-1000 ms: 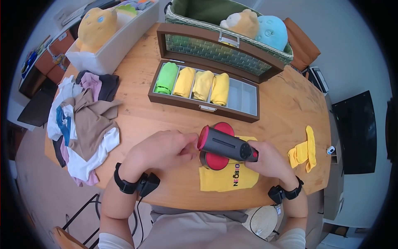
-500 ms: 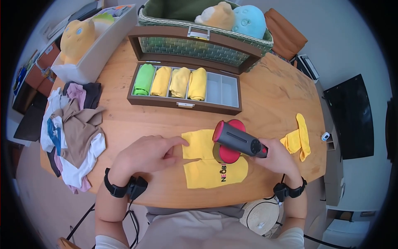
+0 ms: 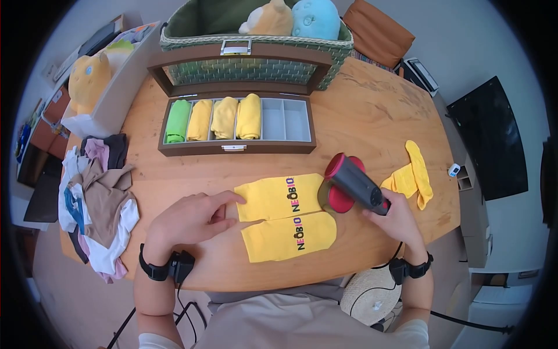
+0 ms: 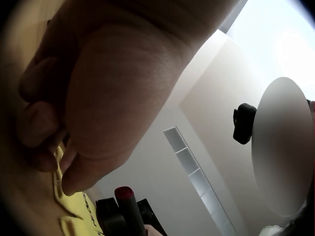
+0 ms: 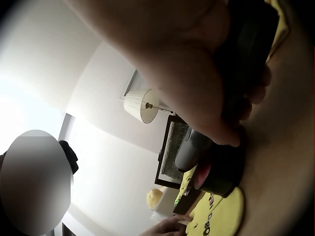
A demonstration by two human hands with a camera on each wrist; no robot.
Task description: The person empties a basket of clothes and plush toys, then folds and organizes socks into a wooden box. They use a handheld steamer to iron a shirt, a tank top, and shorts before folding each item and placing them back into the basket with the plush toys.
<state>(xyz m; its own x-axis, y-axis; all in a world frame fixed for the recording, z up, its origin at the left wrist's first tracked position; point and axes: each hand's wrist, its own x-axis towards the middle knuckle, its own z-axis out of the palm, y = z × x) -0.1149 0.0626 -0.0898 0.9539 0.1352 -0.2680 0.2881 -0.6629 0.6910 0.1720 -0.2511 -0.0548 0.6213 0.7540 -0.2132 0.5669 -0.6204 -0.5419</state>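
Two yellow socks with "NEOBIO" lettering lie flat side by side: the upper sock (image 3: 273, 196) and the lower sock (image 3: 285, 237). My left hand (image 3: 185, 220) rests at their cuffs, its extended index finger touching the upper sock's opening. My right hand (image 3: 400, 218) grips the handle of a dark grey handheld fabric shaver (image 3: 356, 181) with a red end. Its round, red-topped head stands just past the upper sock's toe. In the right wrist view the fingers wrap round the dark handle, and the shaver's grey body (image 5: 193, 152) shows beyond the thumb.
An open brown compartment box (image 3: 237, 146) holds one green and several yellow rolled socks. Another yellow pair (image 3: 414, 174) lies at right. Clothes (image 3: 104, 198) are heaped at left. Behind stand a green basket (image 3: 192, 41) and a white bin (image 3: 131, 96) with plush toys.
The shaver has travelled right along the upper sock and past its toe, uncovering its lettering. My left hand has moved from beside the shaver's end to the sock cuff. The head view has shifted right.
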